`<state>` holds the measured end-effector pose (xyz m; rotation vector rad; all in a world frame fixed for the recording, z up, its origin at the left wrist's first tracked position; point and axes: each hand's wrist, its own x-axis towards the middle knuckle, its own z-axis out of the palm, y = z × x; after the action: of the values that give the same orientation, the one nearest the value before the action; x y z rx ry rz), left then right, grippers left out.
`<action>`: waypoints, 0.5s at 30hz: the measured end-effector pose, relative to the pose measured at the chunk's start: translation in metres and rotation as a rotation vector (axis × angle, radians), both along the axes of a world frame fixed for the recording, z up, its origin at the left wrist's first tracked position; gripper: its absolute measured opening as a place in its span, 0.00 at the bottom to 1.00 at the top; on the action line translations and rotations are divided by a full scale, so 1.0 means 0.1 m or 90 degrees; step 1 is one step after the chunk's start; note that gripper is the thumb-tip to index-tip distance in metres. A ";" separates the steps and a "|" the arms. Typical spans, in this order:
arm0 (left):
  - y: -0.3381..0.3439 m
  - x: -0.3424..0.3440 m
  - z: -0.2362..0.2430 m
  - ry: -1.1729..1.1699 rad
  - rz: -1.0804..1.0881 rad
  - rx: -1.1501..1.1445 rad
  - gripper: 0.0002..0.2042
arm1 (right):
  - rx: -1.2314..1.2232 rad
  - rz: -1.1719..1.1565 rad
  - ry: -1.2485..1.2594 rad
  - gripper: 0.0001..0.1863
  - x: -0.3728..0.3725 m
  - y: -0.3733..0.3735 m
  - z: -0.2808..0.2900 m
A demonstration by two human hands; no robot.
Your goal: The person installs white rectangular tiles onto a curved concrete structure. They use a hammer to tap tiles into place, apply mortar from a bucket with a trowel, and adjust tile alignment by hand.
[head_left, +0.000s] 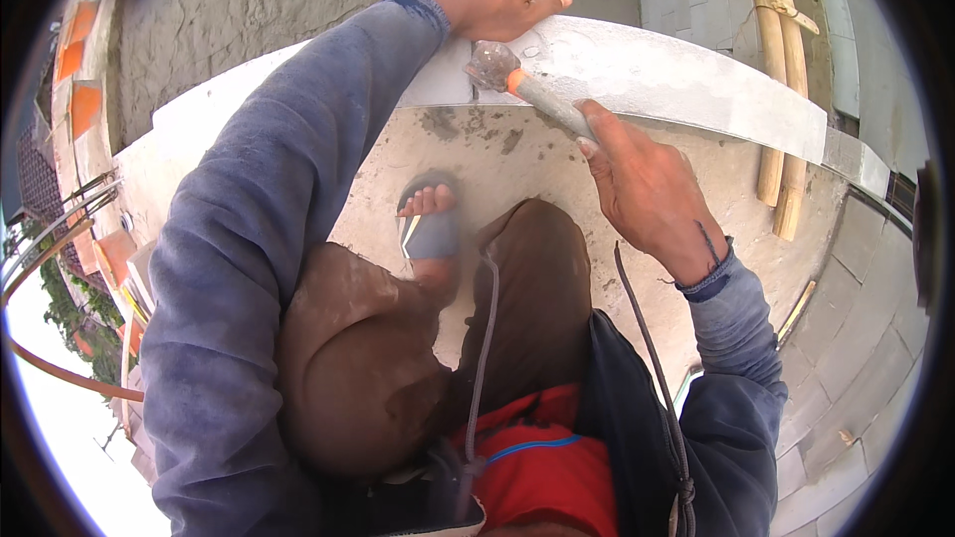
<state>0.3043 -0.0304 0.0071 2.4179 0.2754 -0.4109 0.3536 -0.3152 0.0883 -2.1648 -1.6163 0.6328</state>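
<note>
My right hand (647, 179) is wrapped round the grey handle of a mallet (552, 104). An orange band circles the handle just below its dirty, crusted head. The head rests on or just over the near part of a white block course (686, 70), close to a vertical joint; contact is hard to judge. Beyond the mallet head, my left hand (497, 5) lies on the far edge of the same blocks. Its thumb stretches out to the right, while the other fingers are partly hidden over the far side.
Rough grey mortar (229, 30) covers a surface beyond the blocks. Bamboo poles (786, 89) lean or lie at the right, beside grey block paving (865, 308). My sandalled foot (428, 219) is on the dusty concrete floor (517, 159). Orange bricks (85, 109) and cables (60, 259) are at the left.
</note>
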 end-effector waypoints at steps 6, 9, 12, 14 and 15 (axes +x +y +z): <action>0.13 -0.10 -0.22 -0.093 0.004 0.030 0.36 | 0.082 -0.031 0.044 0.23 -0.11 -0.03 0.11; -0.05 0.03 0.21 0.100 -0.006 0.005 0.37 | -0.061 0.002 -0.028 0.23 0.02 -0.05 -0.07; 0.04 -0.02 0.00 0.045 0.015 0.044 0.37 | -0.020 -0.009 0.024 0.23 0.00 0.03 0.12; 0.13 -0.01 -0.11 -0.009 -0.029 0.043 0.35 | 0.096 -0.034 0.045 0.22 -0.03 0.00 0.15; 0.12 -0.01 -0.14 -0.033 -0.054 0.040 0.34 | 0.047 -0.027 0.022 0.22 -0.04 -0.02 0.09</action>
<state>0.3030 -0.0188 -0.0068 2.5040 0.1653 -0.3820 0.3498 -0.3175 0.0970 -2.1184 -1.5467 0.5856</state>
